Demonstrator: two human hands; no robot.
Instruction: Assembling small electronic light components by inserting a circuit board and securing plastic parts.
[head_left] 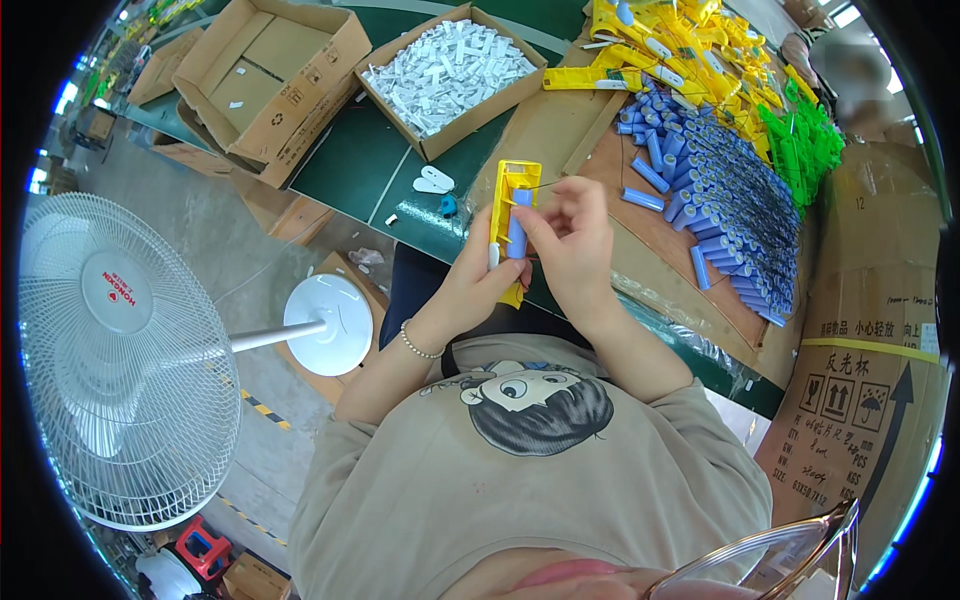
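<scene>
A narrow yellow plastic casing [499,203] is held upright in front of me, its open side showing. Inside it lies a blue cylindrical battery cell [519,236] with thin dark wires at its ends. My left hand [466,284] is closed around the casing's lower part, thumb near the cell's bottom end. A small white piece [493,257] shows at the casing's left edge. My right hand [580,245] presses its thumb on the upper part of the cell, its other fingers curled by the upper wire. Whether those fingers grip the wire is unclear.
On the green table [350,178] are a carton of small white parts [450,75], empty cartons [270,90], loose white pieces [433,181] and a blue-green item [448,205]. Right lie piled battery cells [720,200], yellow casings [690,50] and green casings [805,140]. A fan [130,350] stands left.
</scene>
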